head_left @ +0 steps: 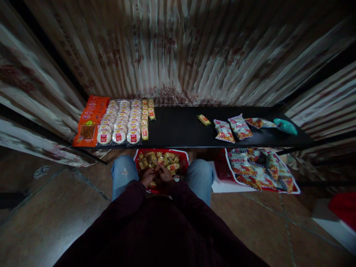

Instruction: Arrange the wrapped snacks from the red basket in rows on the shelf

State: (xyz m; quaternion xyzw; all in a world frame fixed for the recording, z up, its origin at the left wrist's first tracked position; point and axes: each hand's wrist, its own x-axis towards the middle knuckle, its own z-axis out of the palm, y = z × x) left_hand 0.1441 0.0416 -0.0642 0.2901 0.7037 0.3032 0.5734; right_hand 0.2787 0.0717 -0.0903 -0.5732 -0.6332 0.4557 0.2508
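Both my hands are over a red basket between my knees, filled with small yellow-wrapped snack packets. My left hand has its fingers curled in at the basket's middle. Close beside it, nearly touching, is my right hand, its fingers bent too. Whatever lies between the fingers is too dark and small to make out. On the black shelf ahead, rows of similar yellow packets lie beside white round packs. A single yellow packet lies apart, right of the shelf's middle.
Orange packs line the shelf's left end. Chip bags and a green bag lie on its right. A second red basket of chip bags stands right of my knee. Curtains hang behind.
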